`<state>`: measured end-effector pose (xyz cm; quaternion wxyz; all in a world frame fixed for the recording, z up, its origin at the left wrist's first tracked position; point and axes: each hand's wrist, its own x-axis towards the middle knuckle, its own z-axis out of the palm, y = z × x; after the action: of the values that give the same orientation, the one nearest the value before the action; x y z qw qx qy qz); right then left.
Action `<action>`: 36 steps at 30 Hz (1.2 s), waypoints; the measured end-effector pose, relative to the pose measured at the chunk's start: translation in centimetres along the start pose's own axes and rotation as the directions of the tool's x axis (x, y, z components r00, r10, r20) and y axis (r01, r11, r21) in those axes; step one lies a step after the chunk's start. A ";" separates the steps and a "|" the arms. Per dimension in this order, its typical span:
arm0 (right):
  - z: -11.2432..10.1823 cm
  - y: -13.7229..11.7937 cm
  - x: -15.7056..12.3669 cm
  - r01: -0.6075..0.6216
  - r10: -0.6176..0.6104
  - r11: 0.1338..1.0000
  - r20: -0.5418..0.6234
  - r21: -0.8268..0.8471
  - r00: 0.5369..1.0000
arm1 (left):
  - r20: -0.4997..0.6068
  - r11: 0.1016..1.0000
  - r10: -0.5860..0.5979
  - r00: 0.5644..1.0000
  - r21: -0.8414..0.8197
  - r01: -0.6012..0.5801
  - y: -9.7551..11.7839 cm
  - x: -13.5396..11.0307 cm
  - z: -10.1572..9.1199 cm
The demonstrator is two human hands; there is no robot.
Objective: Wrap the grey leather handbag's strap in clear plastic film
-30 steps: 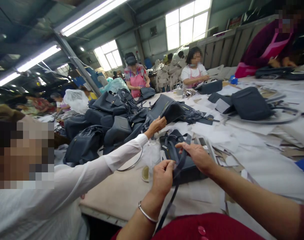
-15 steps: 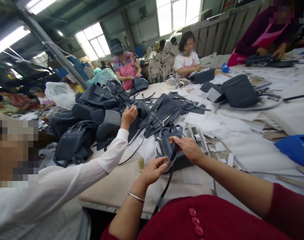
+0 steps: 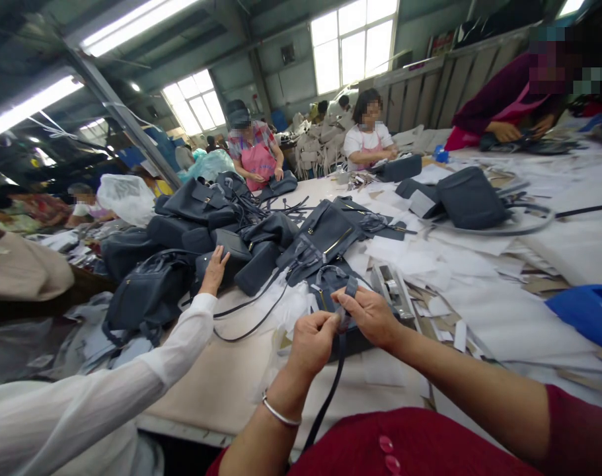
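Note:
Both of my hands meet over a dark blue-grey leather bag (image 3: 325,281) lying in front of me. My right hand (image 3: 373,316) is closed round a dark bag strap (image 3: 351,285), whose folded end sticks up above the fingers. Thumb and forefinger of my left hand (image 3: 311,344) pinch a bit of clear plastic wrap (image 3: 339,320) on that strap, touching my right fingertips. A length of the strap hangs below my hands toward my lap. My hands partly hide the bag and the pinched spot.
At left, a co-worker's hand (image 3: 214,270) rests on a heap of dark bags (image 3: 194,205). A flat bag with a gold zip (image 3: 320,231) lies ahead. A metal box (image 3: 394,291), white paper sheets (image 3: 484,291) and a blue plastic object (image 3: 585,314) are at right. More people work across the table.
My left hand has closed from loose fingers to a pinch and come up against my right hand. The co-worker's hand has moved left and down onto a bag in the heap.

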<state>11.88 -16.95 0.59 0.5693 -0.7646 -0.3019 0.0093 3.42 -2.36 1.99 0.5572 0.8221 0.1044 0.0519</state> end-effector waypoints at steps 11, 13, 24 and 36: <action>-2.2 0.4 2.1 -0.271 0.277 0.913 0.025 0.306 0.961 | 0.140 0.997 -0.037 0.989 0.079 0.026 -0.6 0.3 -0.6; -1.5 0.5 1.7 -0.305 0.247 0.827 0.183 0.472 0.952 | 0.061 0.998 -0.029 0.998 0.055 0.026 -0.2 0.6 -0.5; -4.0 -0.9 4.5 -0.231 0.298 0.888 -0.116 0.398 0.947 | 0.358 0.994 -0.084 0.930 -0.033 0.103 -2.3 -0.7 -2.1; -2.4 0.6 1.7 -0.329 0.349 0.855 0.025 0.402 0.937 | 0.367 0.998 0.005 0.930 -0.066 0.020 -2.0 -1.1 -1.4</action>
<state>14.39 -18.36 1.51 0.7100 -0.6731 -0.1404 0.1523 1.80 -0.65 0.67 0.5951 0.7972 -0.0004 -0.1013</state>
